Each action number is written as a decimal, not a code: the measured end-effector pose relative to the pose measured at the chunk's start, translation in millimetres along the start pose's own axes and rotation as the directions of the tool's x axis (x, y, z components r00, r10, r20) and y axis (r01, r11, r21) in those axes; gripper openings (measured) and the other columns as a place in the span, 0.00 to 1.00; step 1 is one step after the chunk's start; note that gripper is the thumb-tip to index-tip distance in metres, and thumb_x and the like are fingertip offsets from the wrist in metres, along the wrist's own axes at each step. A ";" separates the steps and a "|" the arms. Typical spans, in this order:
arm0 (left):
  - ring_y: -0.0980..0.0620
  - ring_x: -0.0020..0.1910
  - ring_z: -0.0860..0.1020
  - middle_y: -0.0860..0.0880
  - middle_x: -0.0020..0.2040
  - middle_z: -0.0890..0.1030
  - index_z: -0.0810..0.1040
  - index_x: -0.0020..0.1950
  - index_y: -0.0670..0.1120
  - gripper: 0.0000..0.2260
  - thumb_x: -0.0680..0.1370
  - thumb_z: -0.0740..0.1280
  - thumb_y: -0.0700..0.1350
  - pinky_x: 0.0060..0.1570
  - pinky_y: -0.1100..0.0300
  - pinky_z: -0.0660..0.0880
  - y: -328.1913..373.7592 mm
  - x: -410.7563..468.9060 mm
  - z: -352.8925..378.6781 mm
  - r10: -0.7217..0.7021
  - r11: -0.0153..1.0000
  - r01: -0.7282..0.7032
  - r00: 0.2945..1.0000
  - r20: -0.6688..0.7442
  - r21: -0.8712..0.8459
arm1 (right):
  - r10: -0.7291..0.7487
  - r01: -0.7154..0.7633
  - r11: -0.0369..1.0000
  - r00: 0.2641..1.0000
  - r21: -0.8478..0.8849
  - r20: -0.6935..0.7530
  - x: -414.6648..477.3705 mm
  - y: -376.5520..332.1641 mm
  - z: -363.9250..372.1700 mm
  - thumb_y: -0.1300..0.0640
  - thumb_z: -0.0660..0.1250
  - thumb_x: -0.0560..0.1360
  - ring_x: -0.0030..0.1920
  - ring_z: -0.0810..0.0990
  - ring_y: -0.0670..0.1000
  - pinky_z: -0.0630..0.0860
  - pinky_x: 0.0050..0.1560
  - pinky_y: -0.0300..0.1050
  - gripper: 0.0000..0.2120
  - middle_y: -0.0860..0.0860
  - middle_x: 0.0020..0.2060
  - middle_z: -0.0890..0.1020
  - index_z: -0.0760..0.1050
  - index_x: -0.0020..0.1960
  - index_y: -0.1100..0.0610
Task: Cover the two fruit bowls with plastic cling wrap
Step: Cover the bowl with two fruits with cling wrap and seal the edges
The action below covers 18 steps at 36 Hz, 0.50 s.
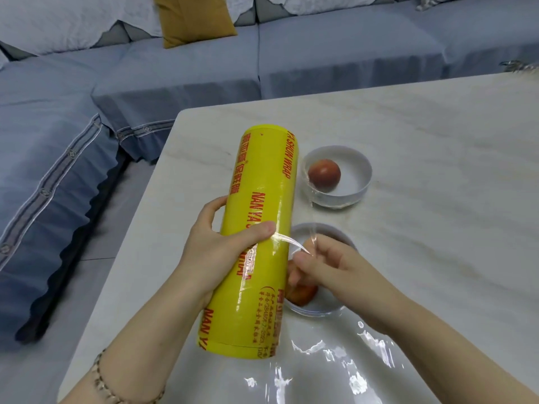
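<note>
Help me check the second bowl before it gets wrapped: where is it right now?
In the head view, the near bowl sits on the table just right of the yellow wrap roll, partly hidden under the right hand, nearer than the far bowl.

Counter [408,126]: pale marble-look stone, polished, throwing back bright glare at the near edge. Roll [262,228]: clear plastic film wound tight, showing glossy yellow with red print; a thin transparent strip [287,242] is lifting off it, shiny and creased. Far bowl [363,182]: white glazed ceramic, smooth, with film glinting at its rim. Near bowl [320,310]: same white glaze. Fruit [324,172]: smooth, faintly shiny red-orange skin. Sofa [189,83]: blue-grey matt woven cloth. Cushion [192,18]: mustard matt fabric. Bracelet [100,383]: braided, matt.
</note>
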<state>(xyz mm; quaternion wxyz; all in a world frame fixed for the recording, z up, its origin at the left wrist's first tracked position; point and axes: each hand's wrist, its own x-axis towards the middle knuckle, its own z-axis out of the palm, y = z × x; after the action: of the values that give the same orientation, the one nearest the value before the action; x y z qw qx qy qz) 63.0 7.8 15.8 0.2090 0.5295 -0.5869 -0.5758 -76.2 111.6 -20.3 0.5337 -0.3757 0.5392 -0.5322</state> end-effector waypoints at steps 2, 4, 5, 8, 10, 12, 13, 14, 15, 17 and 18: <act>0.48 0.41 0.83 0.51 0.53 0.80 0.65 0.63 0.62 0.38 0.54 0.74 0.57 0.34 0.55 0.79 0.7 -0.3 -0.5 0.000 1.000 0.000 1.000 -0.010 0.003 | -0.005 0.005 1.000 1.000 -0.001 -0.022 -1.2 1.4 4.4 0.57 0.62 0.76 0.36 0.79 0.49 0.75 0.51 0.49 0.09 0.51 0.29 0.80 0.66 0.39 0.58; 0.48 0.40 0.83 0.51 0.52 0.80 0.65 0.63 0.62 0.38 0.55 0.74 0.57 0.33 0.56 0.79 1.8 -0.4 -0.5 -0.005 1.000 0.005 1.000 -0.016 -0.007 | 0.041 -0.039 0.997 0.999 0.071 -0.031 -1.1 4.0 6.1 0.57 0.62 0.76 0.32 0.79 0.48 0.77 0.48 0.48 0.08 0.51 0.26 0.78 0.65 0.40 0.57; 0.49 0.40 0.83 0.51 0.52 0.80 0.65 0.64 0.61 0.38 0.55 0.74 0.57 0.33 0.56 0.79 2.6 -0.4 0.2 -0.011 1.000 0.011 1.000 -0.014 -0.016 | 0.063 -0.061 0.993 0.998 0.105 -0.020 -1.6 3.8 6.3 0.57 0.63 0.75 0.30 0.78 0.47 0.78 0.45 0.46 0.07 0.50 0.26 0.77 0.66 0.42 0.56; 0.48 0.40 0.83 0.49 0.52 0.81 0.66 0.65 0.59 0.39 0.55 0.74 0.56 0.34 0.55 0.80 3.9 -0.8 2.4 -0.025 0.999 0.025 1.000 -0.009 -0.046 | 0.105 -0.115 0.986 0.991 0.117 0.086 -1.6 4.4 5.8 0.56 0.72 0.65 0.33 0.80 0.49 0.79 0.41 0.43 0.14 0.53 0.33 0.81 0.71 0.45 0.57; 0.47 0.41 0.83 0.48 0.52 0.81 0.66 0.66 0.58 0.40 0.55 0.74 0.56 0.37 0.53 0.80 4.8 -0.2 2.6 -0.031 0.998 0.031 0.999 -0.007 -0.057 | 0.099 -0.109 0.991 0.988 0.080 0.120 -2.9 6.0 5.6 0.57 0.77 0.60 0.41 0.80 0.53 0.78 0.51 0.50 0.13 0.58 0.39 0.80 0.75 0.38 0.55; 0.46 0.42 0.83 0.47 0.53 0.81 0.65 0.66 0.58 0.40 0.56 0.74 0.56 0.38 0.52 0.80 5.9 1.0 1.4 -0.037 0.997 0.036 0.999 -0.014 -0.062 | 0.047 -0.052 0.997 0.994 0.054 0.096 -4.7 8.9 5.4 0.56 0.78 0.61 0.41 0.75 0.54 0.73 0.48 0.49 0.12 0.58 0.37 0.78 0.74 0.31 0.53; 0.46 0.42 0.83 0.47 0.53 0.81 0.65 0.66 0.59 0.40 0.56 0.74 0.55 0.38 0.52 0.80 6.5 1.6 0.6 -0.037 0.998 0.036 0.999 -0.019 -0.058 | -0.005 0.005 1.000 0.998 0.004 0.067 -6.0 12.2 5.4 0.55 0.77 0.63 0.40 0.73 0.53 0.71 0.45 0.47 0.13 0.57 0.35 0.76 0.72 0.30 0.53; 0.46 0.41 0.83 0.48 0.53 0.81 0.65 0.67 0.59 0.40 0.56 0.74 0.55 0.38 0.51 0.80 7.2 2.1 -0.1 -0.037 0.998 0.036 0.999 -0.020 -0.050 | -0.064 0.066 0.996 0.998 -0.063 0.027 -6.8 16.5 6.1 0.53 0.75 0.64 0.38 0.72 0.51 0.69 0.43 0.44 0.14 0.54 0.33 0.75 0.70 0.30 0.54; 0.47 0.41 0.83 0.48 0.53 0.81 0.65 0.66 0.59 0.40 0.56 0.74 0.55 0.37 0.52 0.80 8.0 2.2 -0.7 -0.034 0.998 0.033 0.999 -0.018 -0.043 | -0.112 0.110 0.986 0.994 -0.126 -0.009 -7.4 19.1 7.5 0.52 0.73 0.66 0.36 0.72 0.47 0.69 0.42 0.39 0.15 0.50 0.31 0.74 0.67 0.31 0.55; 0.49 0.38 0.83 0.49 0.51 0.81 0.66 0.66 0.59 0.40 0.55 0.74 0.55 0.34 0.55 0.80 9.3 2.3 -1.6 -0.026 0.999 0.025 1.000 -0.010 -0.036 | -0.186 0.176 0.965 0.982 -0.196 -0.030 -7.5 22.9 11.2 0.54 0.70 0.69 0.31 0.72 0.40 0.68 0.38 0.32 0.16 0.44 0.27 0.75 0.64 0.32 0.52; 0.50 0.38 0.83 0.50 0.50 0.81 0.66 0.66 0.59 0.40 0.55 0.74 0.55 0.33 0.56 0.79 9.8 2.2 -1.7 -0.022 0.999 0.022 1.000 -0.008 -0.031 | -0.204 0.194 0.959 0.978 -0.204 -0.029 -7.1 24.7 13.1 0.53 0.70 0.70 0.30 0.72 0.39 0.69 0.37 0.32 0.15 0.44 0.26 0.76 0.64 0.32 0.50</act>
<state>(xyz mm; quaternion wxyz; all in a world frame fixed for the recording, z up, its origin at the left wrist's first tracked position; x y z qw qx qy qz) 59.9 2.8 24.2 0.2134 0.5349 -0.5712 -0.5849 -58.4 119.9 -41.4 0.4232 -0.4666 0.5626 -0.5354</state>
